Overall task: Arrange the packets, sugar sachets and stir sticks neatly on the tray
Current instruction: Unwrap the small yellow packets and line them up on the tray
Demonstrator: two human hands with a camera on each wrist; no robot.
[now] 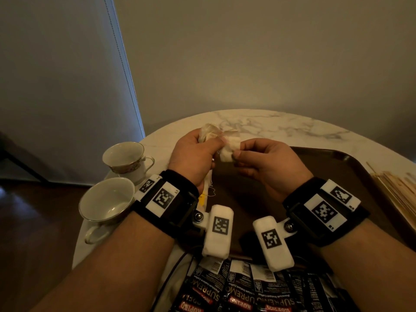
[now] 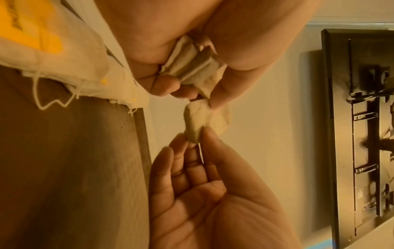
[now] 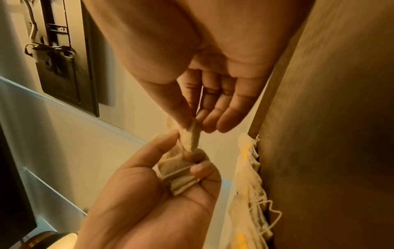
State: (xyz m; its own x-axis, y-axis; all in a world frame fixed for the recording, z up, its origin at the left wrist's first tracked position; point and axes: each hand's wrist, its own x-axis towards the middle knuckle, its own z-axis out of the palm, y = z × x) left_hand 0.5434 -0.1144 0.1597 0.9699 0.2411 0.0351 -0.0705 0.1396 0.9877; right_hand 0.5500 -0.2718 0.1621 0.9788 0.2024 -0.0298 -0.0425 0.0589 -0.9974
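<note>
While both hands are raised above the far left part of the brown tray [image 1: 351,167], the left hand [image 1: 193,158] grips a small bunch of tea bags [image 2: 192,67] in its curled fingers, and the right hand [image 1: 267,161] pinches one single tea bag [image 2: 196,118] between thumb and forefinger, its other fingers loosely extended. The single tea bag touches the bunch at the point where the two hands meet, in the centre of the head view.

More tea bags with yellow tags and white strings [image 1: 206,192] lie at the tray's left edge, just below the left hand; in the right wrist view they show at the lower right [image 3: 247,193].

A row of black instant coffee packets [image 1: 243,289] lies at the bottom centre of the head view, beside the tray's near edge. A bundle of wooden stir sticks [image 1: 398,190] lies at the right edge of the frame, beyond the tray's rim.

Two white teacups [image 1: 126,156] [image 1: 105,201] stand on the marble bench [image 1: 270,124] at the left, well apart from the tray.
</note>
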